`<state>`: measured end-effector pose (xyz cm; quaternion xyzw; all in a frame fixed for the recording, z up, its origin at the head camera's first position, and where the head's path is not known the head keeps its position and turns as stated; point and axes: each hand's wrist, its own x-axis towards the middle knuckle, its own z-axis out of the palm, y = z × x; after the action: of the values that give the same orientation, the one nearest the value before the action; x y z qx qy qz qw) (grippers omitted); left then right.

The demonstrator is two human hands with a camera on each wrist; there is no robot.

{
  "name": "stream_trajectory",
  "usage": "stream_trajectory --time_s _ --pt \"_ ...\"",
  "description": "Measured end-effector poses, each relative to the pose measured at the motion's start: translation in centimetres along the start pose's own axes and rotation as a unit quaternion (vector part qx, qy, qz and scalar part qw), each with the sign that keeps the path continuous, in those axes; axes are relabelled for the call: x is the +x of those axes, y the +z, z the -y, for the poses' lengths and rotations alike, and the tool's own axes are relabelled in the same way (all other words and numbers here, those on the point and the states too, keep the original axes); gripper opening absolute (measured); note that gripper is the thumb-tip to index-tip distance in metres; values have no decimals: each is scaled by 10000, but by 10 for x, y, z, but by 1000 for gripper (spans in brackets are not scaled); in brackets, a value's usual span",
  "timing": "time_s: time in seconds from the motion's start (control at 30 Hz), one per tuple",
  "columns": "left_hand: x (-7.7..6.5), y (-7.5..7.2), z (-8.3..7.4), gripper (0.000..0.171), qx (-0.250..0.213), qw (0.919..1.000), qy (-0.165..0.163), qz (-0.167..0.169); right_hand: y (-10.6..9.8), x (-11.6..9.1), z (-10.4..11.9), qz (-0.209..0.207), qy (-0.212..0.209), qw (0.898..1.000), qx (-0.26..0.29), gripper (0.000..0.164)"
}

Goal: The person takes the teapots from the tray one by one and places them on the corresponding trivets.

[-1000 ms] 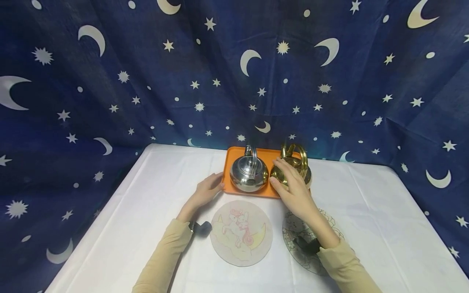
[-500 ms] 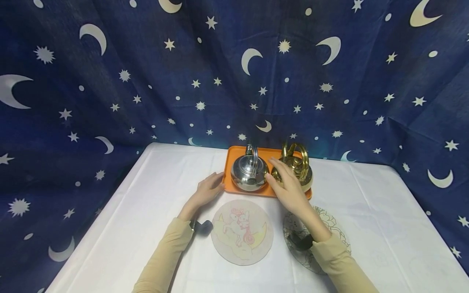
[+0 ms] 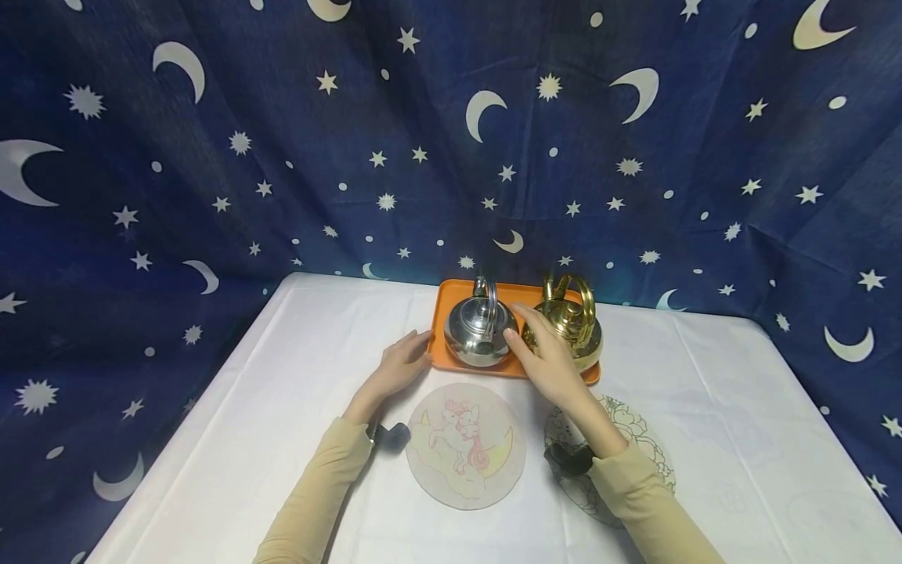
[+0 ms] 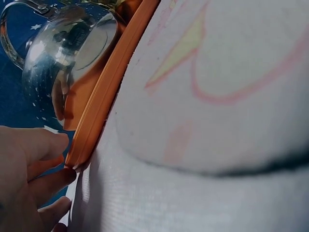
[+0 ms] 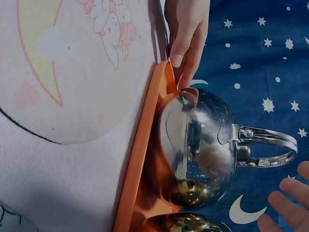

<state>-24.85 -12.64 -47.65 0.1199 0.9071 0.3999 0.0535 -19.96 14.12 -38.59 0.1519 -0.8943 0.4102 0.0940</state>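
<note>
On an orange tray at the table's back edge stand a silver kettle and, to its right, a gold kettle. My left hand is at the tray's left end. In the left wrist view its fingertips touch the tray's corner. My right hand reaches in front of the gold kettle, partly hiding it, thumb and fingers spread. Its thumb overlaps the silver kettle's right side in the head view. In the right wrist view, its fingers are apart from the silver kettle's handle.
Two round placemats lie in front of the tray: one with a pink unicorn drawing, another with dark line drawings partly under my right forearm. A white cloth covers the table. A blue star-and-moon curtain hangs right behind it.
My right hand has moved left from over the gold kettle toward the silver one, uncovering more of the gold kettle. The left hand and both kettles stay in place.
</note>
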Motion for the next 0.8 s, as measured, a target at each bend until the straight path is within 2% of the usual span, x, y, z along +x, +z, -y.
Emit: stream_trajectory --time_s 0.4,0.8 --pt "0 -2 -1 53 -145 9998 66 78 8 8 3 78 216 9988 422 49" --pt "2 0 2 54 -36 9999 103 36 17 17 0 2 51 9914 1310 47"
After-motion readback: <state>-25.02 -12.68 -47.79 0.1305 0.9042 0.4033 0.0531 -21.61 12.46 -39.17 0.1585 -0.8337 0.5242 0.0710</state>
